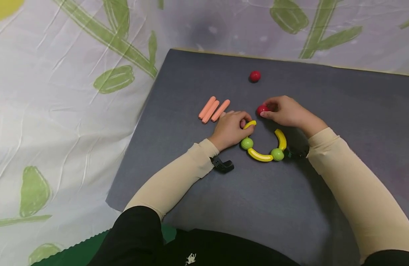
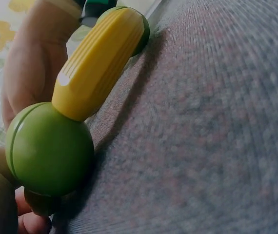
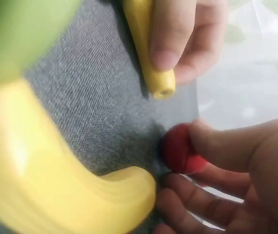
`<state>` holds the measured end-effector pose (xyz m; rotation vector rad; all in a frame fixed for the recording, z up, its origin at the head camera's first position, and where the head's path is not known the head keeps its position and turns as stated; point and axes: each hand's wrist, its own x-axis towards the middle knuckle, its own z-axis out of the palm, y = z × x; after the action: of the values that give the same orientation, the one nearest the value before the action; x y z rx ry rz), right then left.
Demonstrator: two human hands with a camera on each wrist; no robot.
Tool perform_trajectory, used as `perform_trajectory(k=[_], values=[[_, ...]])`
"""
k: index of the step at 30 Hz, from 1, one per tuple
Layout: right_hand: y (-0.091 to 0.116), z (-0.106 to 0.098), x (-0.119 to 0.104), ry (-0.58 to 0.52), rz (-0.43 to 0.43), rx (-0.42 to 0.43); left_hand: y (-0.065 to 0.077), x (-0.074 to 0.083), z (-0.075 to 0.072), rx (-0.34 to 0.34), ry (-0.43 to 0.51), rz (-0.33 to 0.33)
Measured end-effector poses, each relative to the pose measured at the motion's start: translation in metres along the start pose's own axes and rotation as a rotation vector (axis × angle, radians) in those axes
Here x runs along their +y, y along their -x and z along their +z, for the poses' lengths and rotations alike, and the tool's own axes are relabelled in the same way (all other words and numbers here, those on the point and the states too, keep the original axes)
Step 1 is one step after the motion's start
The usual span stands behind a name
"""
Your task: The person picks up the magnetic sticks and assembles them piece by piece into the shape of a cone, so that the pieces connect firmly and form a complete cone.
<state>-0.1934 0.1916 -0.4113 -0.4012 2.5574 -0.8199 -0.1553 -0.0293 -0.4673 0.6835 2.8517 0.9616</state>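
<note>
Curved yellow rods and two green balls form an open ring on the dark grey table. My left hand (image 1: 228, 129) pinches the yellow rod (image 1: 251, 124) at the ring's upper left end. Below it come a green ball (image 1: 247, 143), a yellow rod (image 1: 259, 156), another green ball (image 1: 277, 154) and a yellow rod (image 1: 281, 139) that curves up on the right. Above the ring's gap, my right hand (image 1: 287, 112) holds a red ball (image 1: 261, 109) between thumb and fingers. In the right wrist view, that red ball (image 3: 180, 148) is apart from both rod ends.
Three straight pink rods (image 1: 209, 111) lie just beyond my left hand. A second red ball (image 1: 255, 76) sits farther back on the table (image 1: 198, 77). A printed cloth (image 1: 75, 111) hangs along the left and back edges.
</note>
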Motion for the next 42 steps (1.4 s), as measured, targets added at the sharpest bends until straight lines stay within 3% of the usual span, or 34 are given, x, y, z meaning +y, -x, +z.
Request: perform_trajectory(k=[10,14,21,27,35,42], values=[[0.021,0.007,-0.004,-0.011,-0.06,-0.058,0.0,0.001,-0.001,0.008,0.029,0.005],[0.026,0.01,-0.006,-0.013,-0.046,-0.061,0.001,0.001,0.0,0.01,0.037,0.003],[0.055,0.009,-0.003,0.089,0.073,0.0,0.001,0.001,0.003,0.004,0.042,-0.005],[0.079,0.015,0.001,0.114,0.203,-0.026,0.0,0.0,0.002,0.011,0.024,0.015],[0.082,0.024,0.009,0.029,0.126,0.067,0.001,-0.001,0.002,-0.006,0.03,0.039],[0.082,0.029,0.011,0.003,0.08,0.163,0.0,-0.002,0.002,-0.009,0.034,0.112]])
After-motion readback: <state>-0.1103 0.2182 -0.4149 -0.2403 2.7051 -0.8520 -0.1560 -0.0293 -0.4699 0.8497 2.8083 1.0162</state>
